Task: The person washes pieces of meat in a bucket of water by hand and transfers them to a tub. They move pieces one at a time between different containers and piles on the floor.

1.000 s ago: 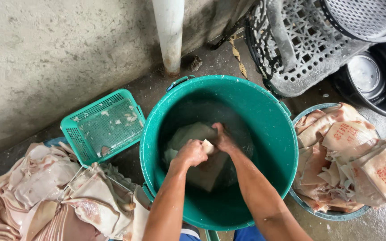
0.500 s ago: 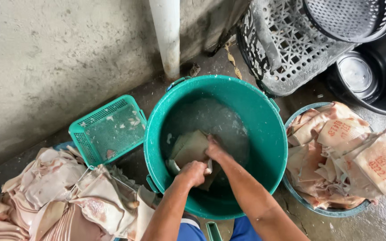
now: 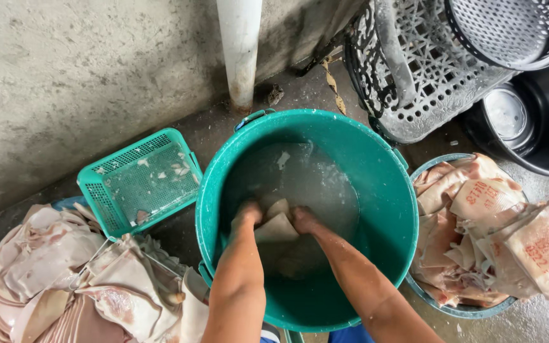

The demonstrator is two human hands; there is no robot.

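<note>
Pork skin piece [image 3: 276, 227] gripped between left hand [image 3: 247, 215] and right hand [image 3: 303, 220], both clamped (axis unclear underwater).

Our hands share the round teal plastic bucket [image 3: 376, 190], hemmed by a green mesh basket [image 3: 138, 181] and pale skin piles [image 3: 497, 228].

Small basket [image 3: 140, 184]: teal plastic mesh, tilted, pale scraps inside, on the floor to the left.
Left pile [image 3: 77, 286]: pale pinkish slabs of skin heaped at the lower left.
Right basin [image 3: 443, 303]: blue-rimmed, filled with folded skin pieces [image 3: 497, 228] bearing red stamps.
Pipe [image 3: 239, 47]: white, upright against the concrete wall [image 3: 65, 82].
Crate [image 3: 414, 76]: grey lattice plastic, leaning at the upper right.
Colander [image 3: 516, 28]: perforated metal, top right corner.
Black tub [image 3: 548, 127]: beneath the colander, with a round metal lid [image 3: 506, 114] inside.
</note>
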